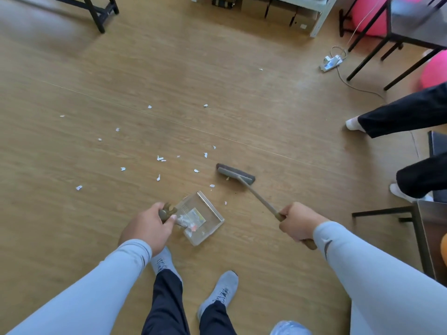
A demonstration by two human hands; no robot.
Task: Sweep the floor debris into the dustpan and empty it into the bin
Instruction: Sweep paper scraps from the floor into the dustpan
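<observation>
The left hand [147, 227] has its fingers curled tight round the handle of the clear dustpan [202, 217]. The pan sits just past those fingers, with some scraps inside. The right hand [298, 224] grips the brush [235, 174] stick. Beyond the brush head, white paper bits [159, 158] lie scattered on the wood floor [217, 93].

- An office-like workroom or lab, judging by its bare wood-pattern floor [169, 81].
- Beyond the floor's far edge, a white metal shelf rack [319, 15] holds cardboard boxes [280, 8].
- Right of the rack, black-framed tables [396, 39], pink exercise balls [367, 18] and a power strip [331, 62].
</observation>
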